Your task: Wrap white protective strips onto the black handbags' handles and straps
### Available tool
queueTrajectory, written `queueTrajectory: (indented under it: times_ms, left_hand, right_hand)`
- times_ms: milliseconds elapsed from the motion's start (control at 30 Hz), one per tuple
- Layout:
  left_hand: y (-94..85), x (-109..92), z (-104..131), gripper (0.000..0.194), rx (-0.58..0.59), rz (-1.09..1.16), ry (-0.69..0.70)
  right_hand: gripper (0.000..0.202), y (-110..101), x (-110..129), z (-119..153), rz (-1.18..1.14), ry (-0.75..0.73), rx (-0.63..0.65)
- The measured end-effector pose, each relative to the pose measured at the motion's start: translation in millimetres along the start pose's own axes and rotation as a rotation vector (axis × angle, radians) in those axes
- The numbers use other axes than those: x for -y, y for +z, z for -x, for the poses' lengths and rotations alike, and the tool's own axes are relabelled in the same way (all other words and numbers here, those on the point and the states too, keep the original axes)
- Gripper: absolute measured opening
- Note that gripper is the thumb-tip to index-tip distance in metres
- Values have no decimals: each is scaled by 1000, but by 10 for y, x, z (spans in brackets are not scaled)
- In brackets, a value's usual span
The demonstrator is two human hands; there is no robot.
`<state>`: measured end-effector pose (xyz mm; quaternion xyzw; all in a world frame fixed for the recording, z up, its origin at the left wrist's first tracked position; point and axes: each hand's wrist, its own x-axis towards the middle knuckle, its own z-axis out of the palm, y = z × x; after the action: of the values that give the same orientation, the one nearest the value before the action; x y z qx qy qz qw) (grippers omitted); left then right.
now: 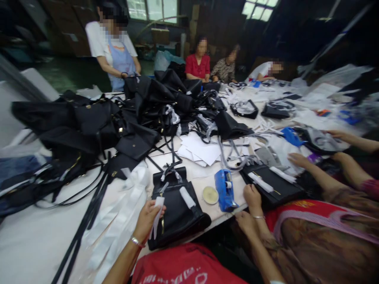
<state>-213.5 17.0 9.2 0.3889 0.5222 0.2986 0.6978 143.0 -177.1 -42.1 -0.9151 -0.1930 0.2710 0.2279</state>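
My left hand [150,216]: pinched closed on a white strip [159,202], best held uncreased, I judge. Black bag [180,217]: before me, beside the blue tape dispenser [222,190]. My right hand [245,221]: curled, hold unclear.

Behind the long white-topped worktable [35,240], bright paned windows [152,10] break the dim, dark wall [223,27] above greenish floor [74,75].
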Motion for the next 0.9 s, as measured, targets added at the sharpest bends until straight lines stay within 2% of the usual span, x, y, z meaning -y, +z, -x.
queueTrajectory:
  times_ms: [67,133,200,333,433,500,567,733,800,900]
  left_hand:
    - [-7,-2,-7,34,14,13,23]
    - [-17,-1,-30,33,15,24,40]
    - [-23,9,-43,33,4,28,47]
    - [-32,53,-38,33,21,3,72]
    - [-59,87,-33,32,54,-7,98]
    - [-82,98,-26,32,68,10,116]
    - [-103,92,-12,31,68,33,127]
    - [-147,37,26,30,78,89,103]
    - [-174,16,26,29,102,111,98]
    - [-224,-20,7,28,159,140,90]
  right_hand:
    - [28,-19,77,4,129,-42,19]
    - [31,10,316,67,137,-165,26]
    - [34,104,732,251,3,-354,106]
    - [31,478,1776,786,-226,-713,479]
    - [22,828,2291,1013,-220,-962,589]
    - [20,1023,2424,1048,-166,-1081,591]
    - [20,1150,2454,1031,-99,-1158,583]
    - [26,1211,2492,970,56,-1267,579]
    - [30,1209,2541,943,77,-1255,615]
    - [33,1267,2588,867,20,-1114,693]
